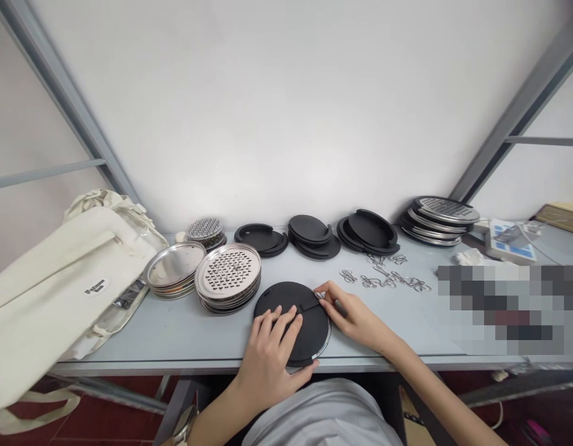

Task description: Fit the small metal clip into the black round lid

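A black round plastic holder (293, 337) lies flat near the front edge of the table, with a sliver of shiny metal showing along its right rim. Across its top spread the fingers of my left hand (270, 347), while the thumb grips the front rim. At the upper right rim, my right hand (344, 313) pinches a small bent wire clip (319, 295) against a slot in the holder. Several loose wire clips (388, 279) lie scattered beyond my right hand. To the left stand a stack of metal grater discs (228, 272) and a stack of plain metal discs (174, 266).
Along the wall are black holders (261, 238), more stacked black holders (309, 229), tilted ones (372, 229) and assembled graters (439, 217). A cream bag (82, 279) covers the table's left end. A blue-and-white box (509, 241) and a blurred-out patch are at right.
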`<state>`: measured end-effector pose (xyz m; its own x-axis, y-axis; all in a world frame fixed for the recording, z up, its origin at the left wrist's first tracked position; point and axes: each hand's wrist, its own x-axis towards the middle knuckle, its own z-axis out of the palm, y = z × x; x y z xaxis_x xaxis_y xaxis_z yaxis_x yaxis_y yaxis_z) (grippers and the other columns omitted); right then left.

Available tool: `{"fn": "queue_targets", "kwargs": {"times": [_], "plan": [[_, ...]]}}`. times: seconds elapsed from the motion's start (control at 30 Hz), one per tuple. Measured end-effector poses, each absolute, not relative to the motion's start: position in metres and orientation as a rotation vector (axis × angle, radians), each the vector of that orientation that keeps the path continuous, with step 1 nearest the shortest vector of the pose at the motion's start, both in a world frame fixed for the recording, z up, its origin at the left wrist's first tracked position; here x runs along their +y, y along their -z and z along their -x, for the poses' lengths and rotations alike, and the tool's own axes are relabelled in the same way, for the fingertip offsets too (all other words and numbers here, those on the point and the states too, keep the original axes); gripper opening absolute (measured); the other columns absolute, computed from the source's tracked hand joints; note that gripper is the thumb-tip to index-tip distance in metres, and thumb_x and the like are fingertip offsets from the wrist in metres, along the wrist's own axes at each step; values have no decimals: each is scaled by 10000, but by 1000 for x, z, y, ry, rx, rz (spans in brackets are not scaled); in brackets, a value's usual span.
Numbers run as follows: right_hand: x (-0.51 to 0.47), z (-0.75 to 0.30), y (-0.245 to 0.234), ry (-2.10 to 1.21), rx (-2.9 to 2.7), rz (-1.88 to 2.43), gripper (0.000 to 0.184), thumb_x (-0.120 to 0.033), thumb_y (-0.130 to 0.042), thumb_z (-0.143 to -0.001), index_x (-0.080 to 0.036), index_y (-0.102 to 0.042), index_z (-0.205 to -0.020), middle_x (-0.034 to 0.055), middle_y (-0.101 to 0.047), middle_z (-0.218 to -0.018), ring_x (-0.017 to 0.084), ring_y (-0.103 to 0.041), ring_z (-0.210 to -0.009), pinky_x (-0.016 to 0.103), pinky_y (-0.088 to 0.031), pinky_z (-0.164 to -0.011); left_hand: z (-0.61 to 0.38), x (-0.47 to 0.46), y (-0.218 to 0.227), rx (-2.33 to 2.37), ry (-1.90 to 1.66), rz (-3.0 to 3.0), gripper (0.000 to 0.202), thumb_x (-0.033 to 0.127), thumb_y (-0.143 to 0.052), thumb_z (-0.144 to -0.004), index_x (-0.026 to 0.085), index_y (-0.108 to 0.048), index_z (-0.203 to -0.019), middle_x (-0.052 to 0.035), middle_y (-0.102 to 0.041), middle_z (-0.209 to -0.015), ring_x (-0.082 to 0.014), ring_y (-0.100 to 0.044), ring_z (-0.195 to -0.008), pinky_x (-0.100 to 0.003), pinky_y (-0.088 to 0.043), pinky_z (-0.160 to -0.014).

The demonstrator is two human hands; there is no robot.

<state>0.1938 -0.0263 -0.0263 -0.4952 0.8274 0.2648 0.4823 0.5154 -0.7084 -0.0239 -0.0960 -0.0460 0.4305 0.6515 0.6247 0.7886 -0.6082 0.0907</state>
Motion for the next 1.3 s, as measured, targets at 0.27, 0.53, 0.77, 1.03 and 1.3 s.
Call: {"fn": "queue_targets", "kwargs": {"times": [0.27, 0.53, 0.77, 1.03, 1.3], "plan": [[-27, -194, 27, -746, -2181, 1061, 192, -312, -360, -988, -212, -472, -1107, -55, -455, -655, 140, -457, -567, 246, -371, -571, 24, -95, 47, -1263, 920, 2470, 524, 407, -600, -823, 141, -555, -1273, -92, -573, -1310, -296, -507, -1177, -431, -361, -991], [-26, -194, 27, -732, -2188, 1056, 173, -294, -364, -982, -215, -459, -1103, -54, -470, -642, 139, -456, -552, 245, -372, -560, 24, -95, 47, -1265, 933, 2468, 528, 409, -607, -818, 141, -556, -1270, -91, -576, -1305, -292, -506, -1179, -430, -362, -992], [-26, -194, 28, -745, -2189, 1075, 174, -296, -316, -998, -225, -468, -1042, -30, -540, -677, 136, -458, -547, 247, -387, -567, 24, -95, 45, -1249, 914, 2446, 522, 405, -605, -813, 139, -564, -1261, -104, -588, -1285, -290, -525, -1160, -428, -379, -979], [-27, -191, 28, -700, -2091, 1124, 205, -339, -364, -995, -213, -442, -1137, -27, -531, -700, 157, -540, -627, 266, -454, -645, 24, -95, 44, -1251, 912, 2451, 525, 406, -606, -813, 136, -565, -1262, -106, -586, -1287, -292, -518, -1167, -428, -381, -978], [-24, -192, 28, -654, -2121, 1077, 224, -306, -352, -1002, -220, -551, -1057, 56, -656, -907, 183, -612, -800, 299, -486, -740, 23, -95, 45, -1245, 915, 2438, 515, 415, -593, -820, 140, -569, -1255, -106, -591, -1280, -294, -522, -1164, -425, -377, -976]]}}
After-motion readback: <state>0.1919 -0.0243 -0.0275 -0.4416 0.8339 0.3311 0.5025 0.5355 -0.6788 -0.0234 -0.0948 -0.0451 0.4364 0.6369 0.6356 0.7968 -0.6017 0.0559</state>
